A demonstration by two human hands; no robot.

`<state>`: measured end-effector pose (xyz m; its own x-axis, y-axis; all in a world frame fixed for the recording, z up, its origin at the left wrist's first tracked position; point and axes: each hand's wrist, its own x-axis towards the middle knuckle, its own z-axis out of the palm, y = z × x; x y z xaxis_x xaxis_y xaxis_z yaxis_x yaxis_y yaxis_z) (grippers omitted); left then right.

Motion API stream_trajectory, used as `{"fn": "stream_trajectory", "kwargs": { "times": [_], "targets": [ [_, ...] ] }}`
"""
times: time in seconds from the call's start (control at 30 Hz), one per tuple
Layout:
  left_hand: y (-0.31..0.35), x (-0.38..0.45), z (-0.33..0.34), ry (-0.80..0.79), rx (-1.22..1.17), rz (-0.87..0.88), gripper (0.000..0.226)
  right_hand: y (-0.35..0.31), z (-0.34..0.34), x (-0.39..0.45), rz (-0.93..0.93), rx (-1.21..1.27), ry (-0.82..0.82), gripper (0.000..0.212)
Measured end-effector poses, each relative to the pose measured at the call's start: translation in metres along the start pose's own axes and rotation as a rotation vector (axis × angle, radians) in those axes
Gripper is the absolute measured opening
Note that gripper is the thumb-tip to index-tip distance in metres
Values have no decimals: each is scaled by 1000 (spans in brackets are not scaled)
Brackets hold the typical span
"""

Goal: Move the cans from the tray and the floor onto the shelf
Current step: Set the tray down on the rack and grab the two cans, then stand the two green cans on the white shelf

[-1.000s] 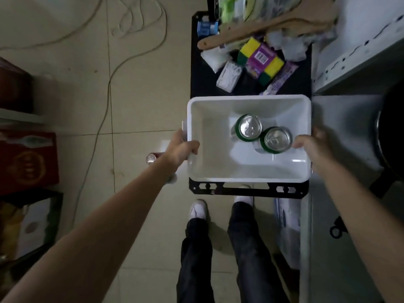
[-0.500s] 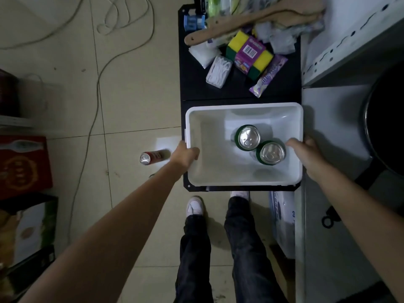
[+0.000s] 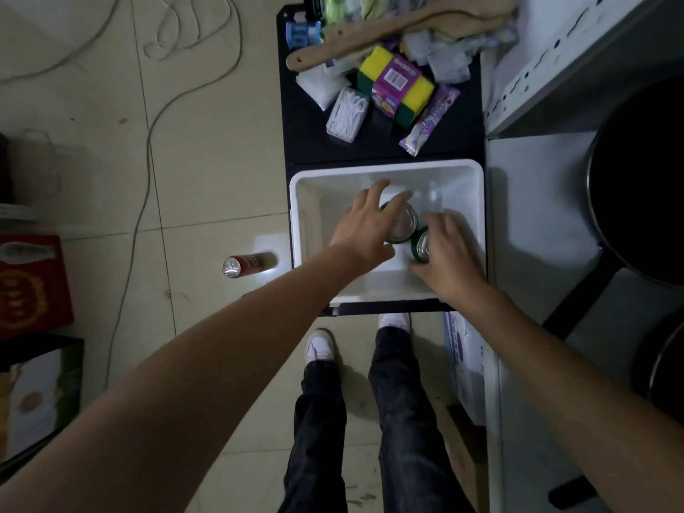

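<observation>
A white plastic tray [image 3: 388, 167] rests on the near end of a black low stand [image 3: 307, 127]. Two green cans stand upright inside it. My left hand [image 3: 364, 225] reaches into the tray with fingers spread over the left green can [image 3: 404, 225], thumb and fingers on either side of it. My right hand [image 3: 449, 253] curls around the right green can [image 3: 422, 246], hiding most of it. A red can [image 3: 240, 264] lies on its side on the tiled floor just left of the tray.
The stand's far end holds a sponge pack [image 3: 396, 83], a wooden spoon [image 3: 370, 38] and small packets. A white shelf [image 3: 536, 187] with a black pan [image 3: 644, 179] runs along the right. A cable [image 3: 148, 142] and a red box [image 3: 33, 286] lie left.
The tray came down onto the stand. Both hands let go of its rims and moved inside, over the two green cans.
</observation>
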<state>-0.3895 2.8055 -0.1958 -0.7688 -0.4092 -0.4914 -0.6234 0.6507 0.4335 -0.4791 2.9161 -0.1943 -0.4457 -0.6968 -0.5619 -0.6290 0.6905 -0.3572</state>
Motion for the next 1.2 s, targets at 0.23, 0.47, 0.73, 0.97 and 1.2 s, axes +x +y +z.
{"fn": "stream_trajectory", "kwargs": {
  "times": [0.23, 0.47, 0.73, 0.97, 1.2],
  "targets": [
    [3, 26, 27, -105, -41, -110, 77, 13, 18, 12, -26, -255, -31, 68],
    [-10, 6, 20, -14, -150, -200, 73, 10, 5, 13, -4, -230, -42, 59],
    [8, -56, -102, -226, 203, 121, 81, -45, -68, -73, 20, -65, -34, 67],
    [113, -135, -242, -220, 540, 481, 80, -94, -178, -223, 126, 196, 229, 70],
    [270, -210, -309, -142, 622, 818, 69, -78, -255, -399, 275, 272, 541, 62]
  ]
}}
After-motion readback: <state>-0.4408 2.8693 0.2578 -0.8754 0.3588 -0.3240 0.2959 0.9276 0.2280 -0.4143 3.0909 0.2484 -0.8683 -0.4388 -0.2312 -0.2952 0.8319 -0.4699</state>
